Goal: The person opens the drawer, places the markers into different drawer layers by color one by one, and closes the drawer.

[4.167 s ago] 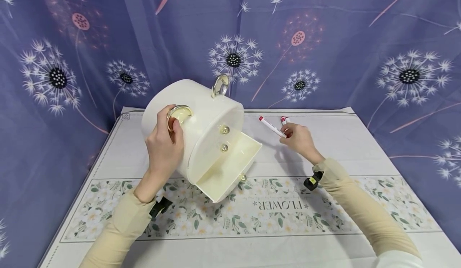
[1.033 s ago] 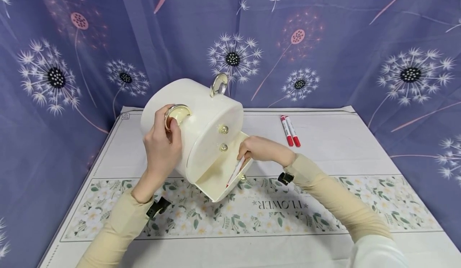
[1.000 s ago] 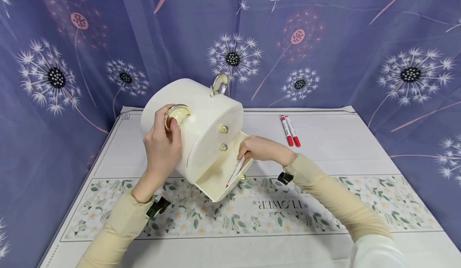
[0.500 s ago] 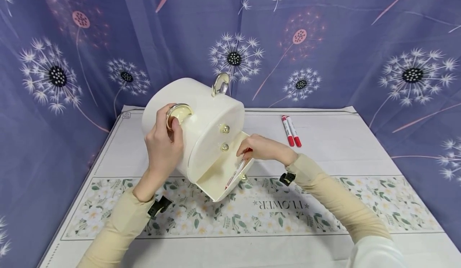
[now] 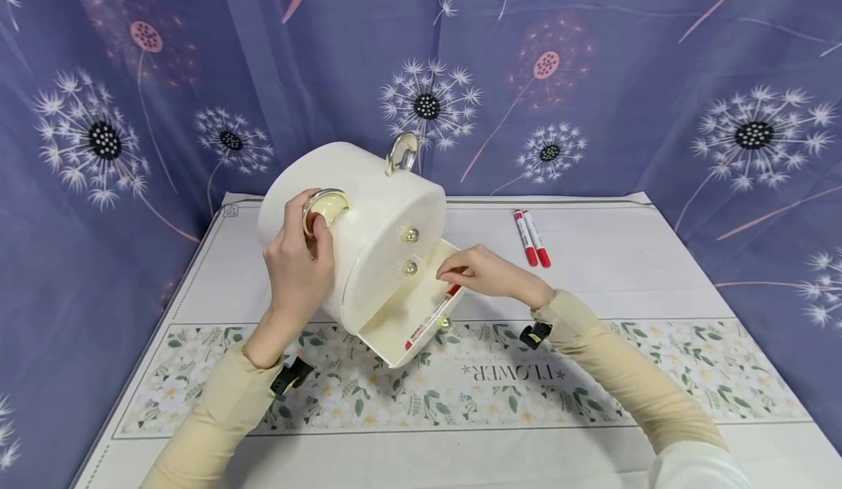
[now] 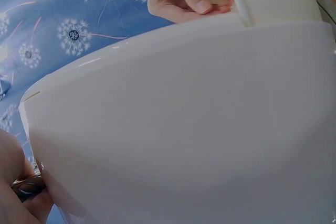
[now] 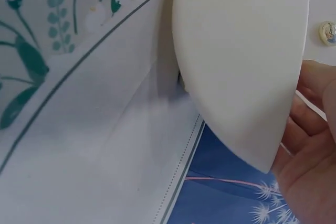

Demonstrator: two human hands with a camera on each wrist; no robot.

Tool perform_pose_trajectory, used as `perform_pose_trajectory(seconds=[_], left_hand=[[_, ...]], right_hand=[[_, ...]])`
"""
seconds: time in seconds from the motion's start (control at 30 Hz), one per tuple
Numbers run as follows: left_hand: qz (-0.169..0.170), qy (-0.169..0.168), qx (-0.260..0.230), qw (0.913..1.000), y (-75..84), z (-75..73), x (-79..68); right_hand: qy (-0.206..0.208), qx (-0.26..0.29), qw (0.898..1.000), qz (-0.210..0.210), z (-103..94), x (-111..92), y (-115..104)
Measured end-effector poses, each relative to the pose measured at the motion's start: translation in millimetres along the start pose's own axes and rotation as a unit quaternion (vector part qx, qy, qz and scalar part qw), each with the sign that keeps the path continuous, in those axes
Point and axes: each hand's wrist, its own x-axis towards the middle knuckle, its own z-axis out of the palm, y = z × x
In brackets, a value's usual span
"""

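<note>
A white, rounded drawer box [image 5: 355, 189] with gold knobs leans tilted on the table, its lowest drawer [image 5: 378, 332] pulled out. My left hand [image 5: 299, 262] grips the gold-rimmed loop handle [image 5: 329, 207] on its side, thumb through the loop. The left wrist view shows that hand at the lower left against the white wall [image 6: 178, 119]. In the drawer, along its front panel, lies a white marker [image 5: 430, 319] with a red cap. Just above the cap, my right hand [image 5: 483, 271] hovers with loosely bent fingers, apart from the marker. The drawer front [image 7: 241, 61] hides part of its fingers in the right wrist view.
Two more red-capped markers [image 5: 531, 239] lie side by side on the white tablecloth [image 5: 605, 248] at the back right. A floral band [image 5: 217, 387] crosses the cloth. Behind the table hangs a blue dandelion-print curtain [image 5: 316, 58]. A second loop handle [image 5: 403, 153] tops the box.
The right hand carried a marker from the table into the drawer, then let go and rose slightly. The marker now rests along the drawer front. The left hand stays on the handle.
</note>
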Motion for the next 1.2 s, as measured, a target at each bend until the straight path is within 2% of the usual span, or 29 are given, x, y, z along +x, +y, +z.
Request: perform_pose_trajectory(seconds=[0.13, 0.27, 0.33, 0.47, 0.57, 0.8, 0.97, 1.07, 1.2], left_hand=[[0.001, 0.0, 0.0, 1.0, 0.3, 0.4, 0.1], [0.0, 0.001, 0.002, 1.0, 0.4, 0.1, -0.1], [0.0, 0.0, 0.002, 1.0, 0.3, 0.1, -0.2], [0.0, -0.002, 0.001, 1.0, 0.1, 0.4, -0.2], [0.0, -0.002, 0.002, 1.0, -0.3, 0.7, -0.5], [0.002, 0.001, 0.009, 1.0, 0.0, -0.3, -0.6], [0.003, 0.005, 0.009, 0.9999, -0.2, 0.3, -2.1], [0.003, 0.005, 0.01, 0.9999, -0.4, 0.5, -2.5], [0.006, 0.002, 0.01, 0.9999, -0.3, 1.3, -1.5]], right_hand=[[0.06, 0.008, 0.998, -0.005, -3.3, -5, 5], [0.135, 0.025, 0.99, 0.014, -8.5, -10, 14], [0.183, 0.033, 0.982, 0.039, -10.7, -12, 19], [0.278, 0.02, 0.956, 0.094, -14.2, -14, 32], [0.316, 0.004, 0.94, 0.13, -15.5, -18, 43], [0.31, -0.051, 0.929, 0.195, -17.2, -26, 55], [0.271, -0.111, 0.919, 0.264, -18.5, -32, 62], [0.242, -0.147, 0.907, 0.311, -18.2, -37, 67], [0.229, -0.169, 0.885, 0.369, -17.0, -44, 75]])
